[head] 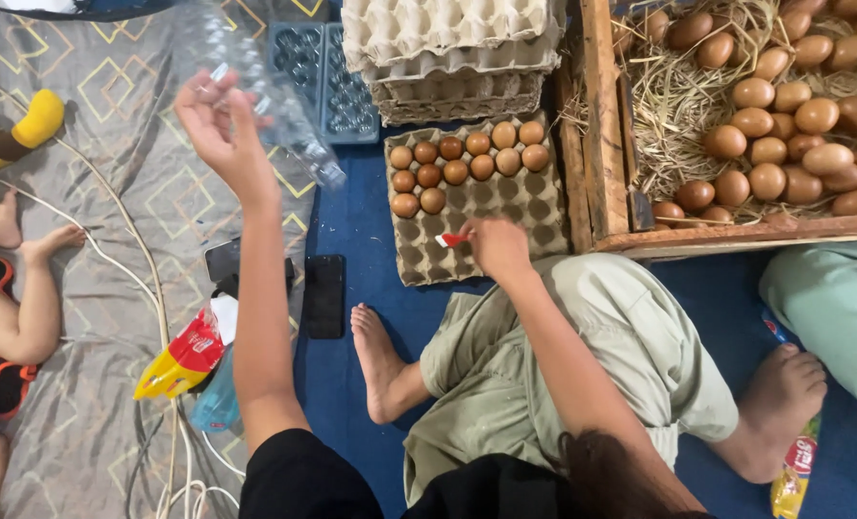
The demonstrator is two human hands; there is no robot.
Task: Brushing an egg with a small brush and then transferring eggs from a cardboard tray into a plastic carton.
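The left hand point(219, 123) is lifting a clear plastic bottle point(274, 106) up off the floor, its fingers closing around the bottle's upper part near the small cap while the body is slanting down and away from the palm; the bottle is blurred by motion. It looks empty, so it is probably light, thin-walled and easy to dent, and smooth enough to slip; the ribbed neck just under the fingers is likely the surest hold. The right hand point(496, 245) is pinching a small red-and-white marker point(453, 239), its tip pointing outward from the fingers over a grey cardboard egg tray point(481, 207). Brown eggs point(467, 159), fragile and rounded, are filling the tray's rows just beyond that hand.
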